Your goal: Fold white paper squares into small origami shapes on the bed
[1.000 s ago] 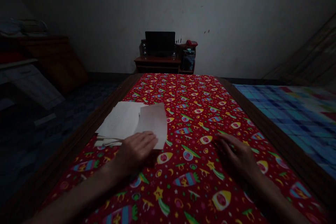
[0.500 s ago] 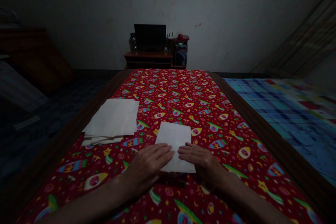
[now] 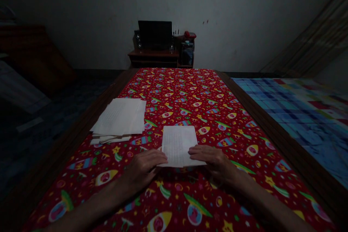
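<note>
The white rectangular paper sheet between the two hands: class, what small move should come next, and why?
Perhaps smooth the sheet outward: the left hand lies at its near left corner, the right hand over its near right side.

Writing [image 3: 174, 145] on the sheet [image 3: 189, 137] (faint rows) is illegibly small. The bottom edge crops the left forearm [image 3: 103, 197] and right forearm [image 3: 261, 195].

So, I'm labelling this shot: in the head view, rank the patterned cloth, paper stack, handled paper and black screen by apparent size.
1. Patterned cloth
2. Paper stack
3. Handled paper
4. Black screen (farther off, so true size unsure)
</note>
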Tool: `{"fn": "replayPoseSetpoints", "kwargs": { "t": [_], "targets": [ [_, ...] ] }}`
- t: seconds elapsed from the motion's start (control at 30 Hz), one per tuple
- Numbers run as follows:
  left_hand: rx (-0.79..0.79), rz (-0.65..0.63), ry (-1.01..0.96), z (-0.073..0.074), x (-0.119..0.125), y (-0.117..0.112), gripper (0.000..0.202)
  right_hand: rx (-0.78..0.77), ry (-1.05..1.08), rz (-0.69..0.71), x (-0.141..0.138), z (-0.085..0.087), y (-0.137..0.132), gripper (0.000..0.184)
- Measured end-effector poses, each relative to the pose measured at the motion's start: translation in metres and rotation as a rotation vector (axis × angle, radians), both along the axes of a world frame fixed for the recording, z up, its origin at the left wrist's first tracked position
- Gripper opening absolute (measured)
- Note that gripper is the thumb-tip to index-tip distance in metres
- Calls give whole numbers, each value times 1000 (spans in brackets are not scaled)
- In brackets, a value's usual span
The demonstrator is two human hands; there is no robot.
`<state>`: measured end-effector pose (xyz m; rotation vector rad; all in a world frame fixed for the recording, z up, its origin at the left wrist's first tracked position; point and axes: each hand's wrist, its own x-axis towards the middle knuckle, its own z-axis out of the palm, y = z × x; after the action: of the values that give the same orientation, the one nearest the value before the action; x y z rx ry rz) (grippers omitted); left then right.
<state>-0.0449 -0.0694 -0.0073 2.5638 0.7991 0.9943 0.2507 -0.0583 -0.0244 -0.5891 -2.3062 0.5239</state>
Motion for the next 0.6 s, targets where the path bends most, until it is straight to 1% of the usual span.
{"fn": "replayPoseSetpoints", "kwargs": {
  "t": [0.1, 0.2, 0.27, 0.33, 0.4, 0.43, 0.47, 0.5, 0.6],
  "targets": [
    [-49, 45, 2, 4, 2, -2, 16, 38, -14, -44, -1, 3, -3, 28],
    [-115, 175, 33, 3, 5, 0, 18, 7, -21, -164, -5, 9, -5, 20],
    [-157, 284, 53, 0, 8, 4, 18, -87, -19, -247, -9, 12, -4, 18],
    [-171, 345, 51, -2, 10, 8, 18, -233, -13, -288, -11, 15, -3, 17],
    [-124, 340, 45, -2, 12, 11, 18, -362, 18, -313, -11, 19, -3, 17],
    [-73, 316, 48, 0, 12, 11, 17, -389, 28, -320, -10, 20, -2, 19],
    [-19, 281, 55, 2, 12, 10, 17, -376, 30, -318, -8, 22, -2, 20],
    [32, 237, 63, 5, 12, 8, 16, -328, 21, -302, -6, 24, -1, 20],
    [136, 106, 75, 11, 11, 2, 11, -81, 24, -184, -2, 31, 2, 17]
  ]
}}
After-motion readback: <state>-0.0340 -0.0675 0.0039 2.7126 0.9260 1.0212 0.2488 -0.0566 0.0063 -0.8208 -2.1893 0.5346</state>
